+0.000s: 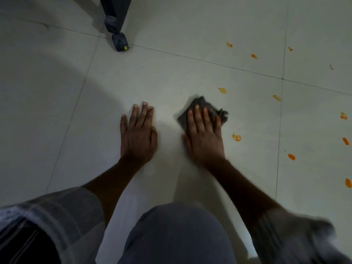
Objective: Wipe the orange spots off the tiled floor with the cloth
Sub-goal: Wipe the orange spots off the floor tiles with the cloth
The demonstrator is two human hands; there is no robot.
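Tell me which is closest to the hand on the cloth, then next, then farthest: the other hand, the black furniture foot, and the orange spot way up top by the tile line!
From the right hand, which presses the dark cloth:
1. The left hand, flat on the floor just to its left.
2. The top orange spot, ahead and a bit right.
3. The black furniture foot, far ahead and left.

I count twelve orange spots [222,90] on the tiled floor [171,77], one of them faint, all right of centre. One dark cloth [202,109]. Two hands: left hand [138,134], right hand [203,136]. One dark furniture leg [119,37] at the top
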